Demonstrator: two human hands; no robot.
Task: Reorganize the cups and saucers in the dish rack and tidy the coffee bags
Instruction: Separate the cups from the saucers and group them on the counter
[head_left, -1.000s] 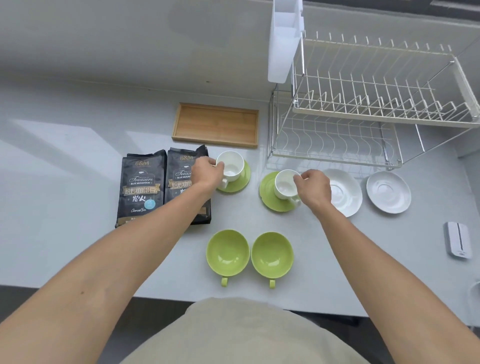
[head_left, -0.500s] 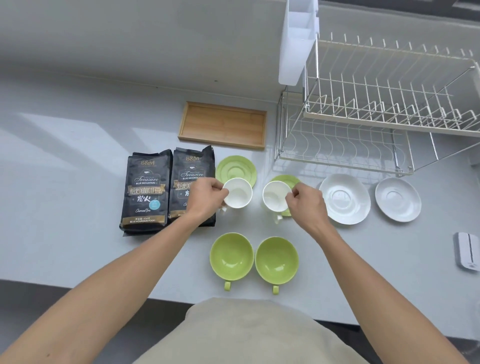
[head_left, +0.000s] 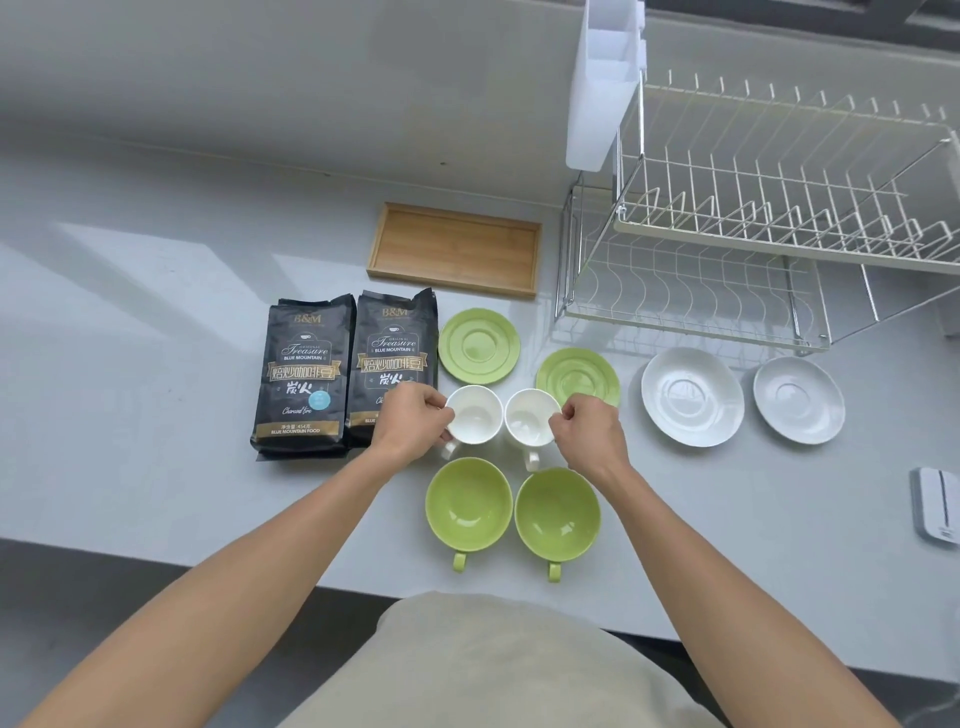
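Observation:
My left hand (head_left: 410, 421) grips the rim of a white cup (head_left: 475, 415); my right hand (head_left: 587, 431) grips a second white cup (head_left: 530, 418) beside it. Both cups are upright, side by side, just behind two green cups (head_left: 466, 503) (head_left: 557, 514) near the counter's front edge. Two bare green saucers (head_left: 479, 345) (head_left: 577, 376) lie behind the white cups. Two white saucers (head_left: 692, 396) (head_left: 799, 399) lie to the right. Two black coffee bags (head_left: 304, 376) (head_left: 392, 353) lie flat at the left. The wire dish rack (head_left: 727, 249) stands empty at the back right.
A wooden tray (head_left: 454, 249) sits behind the coffee bags. A white plastic holder (head_left: 605, 88) hangs on the rack's left end. A small white device (head_left: 937, 512) lies at the far right edge. The counter's front edge runs just below the green cups.
Both hands lifted the white cups off the green saucers and brought them toward me, side by side behind the green cups. The green saucers are now bare.

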